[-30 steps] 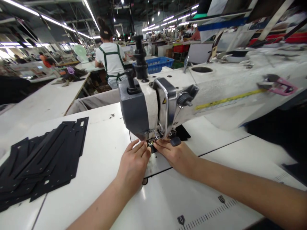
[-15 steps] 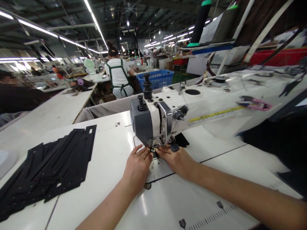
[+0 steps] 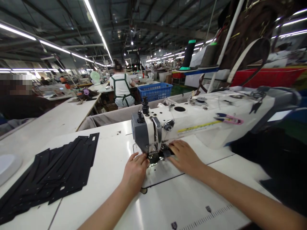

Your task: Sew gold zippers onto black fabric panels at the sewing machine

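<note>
A white and grey sewing machine [image 3: 146,127] stands on the white table. Under its needle area lies a small black piece [image 3: 155,157], partly hidden by the machine head. Just left of the needle area, my left hand [image 3: 136,169] has its fingers closed at the edge of the black piece. On the right side, my right hand [image 3: 183,156] has its fingers bent round the piece's other end, beside the presser parts. A loose pile of flat black strips with small holes [image 3: 69,163] lies to the left on the table.
A blue basket [image 3: 155,91] and a person in a white shirt [image 3: 121,86] are beyond the table. Another person in dark clothes [image 3: 21,105] is at the far left. Thread cones [image 3: 189,55] stand behind the machine. Pink-handled snips [image 3: 230,119] rest on its arm.
The view has tilted up. My right hand has shifted right, away from the needle, and my left hand slightly left. More of the black piece shows between them.
</note>
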`<state>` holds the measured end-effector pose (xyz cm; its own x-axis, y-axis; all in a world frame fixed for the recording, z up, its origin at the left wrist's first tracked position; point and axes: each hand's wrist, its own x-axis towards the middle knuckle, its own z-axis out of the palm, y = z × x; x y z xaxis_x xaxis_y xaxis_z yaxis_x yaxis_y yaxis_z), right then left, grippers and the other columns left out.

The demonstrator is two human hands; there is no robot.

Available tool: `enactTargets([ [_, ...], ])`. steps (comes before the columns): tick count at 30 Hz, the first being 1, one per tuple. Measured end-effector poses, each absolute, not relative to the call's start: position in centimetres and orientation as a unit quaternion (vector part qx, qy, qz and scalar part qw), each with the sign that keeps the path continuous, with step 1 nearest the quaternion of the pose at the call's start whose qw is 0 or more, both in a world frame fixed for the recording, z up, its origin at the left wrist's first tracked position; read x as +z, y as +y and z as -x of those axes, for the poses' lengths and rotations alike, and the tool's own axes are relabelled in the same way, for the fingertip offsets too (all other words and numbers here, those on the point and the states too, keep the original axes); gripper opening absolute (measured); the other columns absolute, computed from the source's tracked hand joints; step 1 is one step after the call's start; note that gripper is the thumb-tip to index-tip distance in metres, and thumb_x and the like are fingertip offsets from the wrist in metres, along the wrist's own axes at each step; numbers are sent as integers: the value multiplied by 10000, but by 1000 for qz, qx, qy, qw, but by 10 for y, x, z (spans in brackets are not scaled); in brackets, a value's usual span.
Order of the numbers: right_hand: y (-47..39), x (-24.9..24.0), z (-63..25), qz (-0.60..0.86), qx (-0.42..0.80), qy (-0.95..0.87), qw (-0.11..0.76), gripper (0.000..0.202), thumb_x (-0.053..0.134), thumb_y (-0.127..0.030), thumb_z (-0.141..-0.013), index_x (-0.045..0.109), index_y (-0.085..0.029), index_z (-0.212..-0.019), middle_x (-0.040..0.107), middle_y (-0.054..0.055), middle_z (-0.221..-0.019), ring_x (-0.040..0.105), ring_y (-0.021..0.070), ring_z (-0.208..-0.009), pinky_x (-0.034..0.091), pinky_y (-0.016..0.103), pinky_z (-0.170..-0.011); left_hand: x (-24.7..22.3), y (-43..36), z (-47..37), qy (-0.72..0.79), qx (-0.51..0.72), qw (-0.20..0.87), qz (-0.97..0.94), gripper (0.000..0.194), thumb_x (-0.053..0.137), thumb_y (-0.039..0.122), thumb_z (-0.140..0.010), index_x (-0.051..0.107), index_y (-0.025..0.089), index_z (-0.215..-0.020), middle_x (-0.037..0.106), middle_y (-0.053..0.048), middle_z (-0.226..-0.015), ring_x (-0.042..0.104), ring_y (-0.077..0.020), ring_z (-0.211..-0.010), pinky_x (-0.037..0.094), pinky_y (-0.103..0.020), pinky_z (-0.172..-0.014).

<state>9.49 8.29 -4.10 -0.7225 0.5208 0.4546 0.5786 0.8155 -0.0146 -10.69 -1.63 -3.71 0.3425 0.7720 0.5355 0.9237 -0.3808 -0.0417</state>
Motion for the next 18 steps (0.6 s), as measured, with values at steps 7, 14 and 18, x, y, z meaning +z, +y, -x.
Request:
enactTargets([
  [7,-12,-47,-131,290,83,-920,249,196,369,-118,-815,555,-166,-848,603,65,-729,584,201,-638,471,324,-579,-28,-47,49,-454,-206,64,864,308,503,166,-822,524,127,-1127,556,-119,-1195,480,-222,-1143,369,-415,-990],
  [14,-40,-35,-135,357,712,-575,187,362,439,-509,-820,499,-166,-922,641,89,-803,650,198,-656,515,288,-500,-22,-52,46,-592,-436,-308,604,231,446,300,-854,636,167,-860,675,-39,-860,608,-202,-866,474,-324,-803],
  [18,-22,-28,-95,294,791,-491,217,445,384,-518,-854,525,-100,-911,635,149,-887,655,214,-769,541,359,-663,-15,-57,41,-573,-537,-462,413,311,482,404,-809,552,140,-659,576,-3,-612,547,-153,-602,445,-256,-558],
])
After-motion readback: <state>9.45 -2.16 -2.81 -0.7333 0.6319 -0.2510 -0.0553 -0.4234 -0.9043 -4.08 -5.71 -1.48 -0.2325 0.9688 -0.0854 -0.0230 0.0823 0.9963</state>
